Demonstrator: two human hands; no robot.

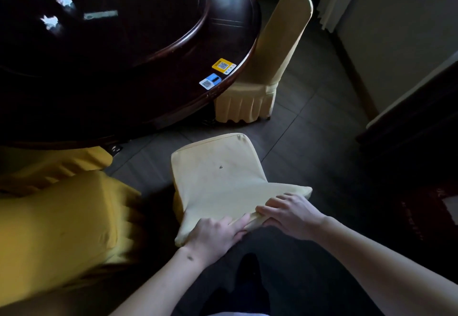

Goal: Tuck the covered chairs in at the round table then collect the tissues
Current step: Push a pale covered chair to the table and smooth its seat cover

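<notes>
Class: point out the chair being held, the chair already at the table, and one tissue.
Held chair [218, 172], head view: seat cover.
Tucked chair [285, 30], head view: backrest cover.
Tissue [50, 21], head view: its crumpled middle.

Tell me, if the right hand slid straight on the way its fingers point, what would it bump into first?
The right hand points leftward along the top of the pale chair's back. It would probably meet the left hand first, which grips the same edge right beside it; their fingertips look nearly touching.
</notes>
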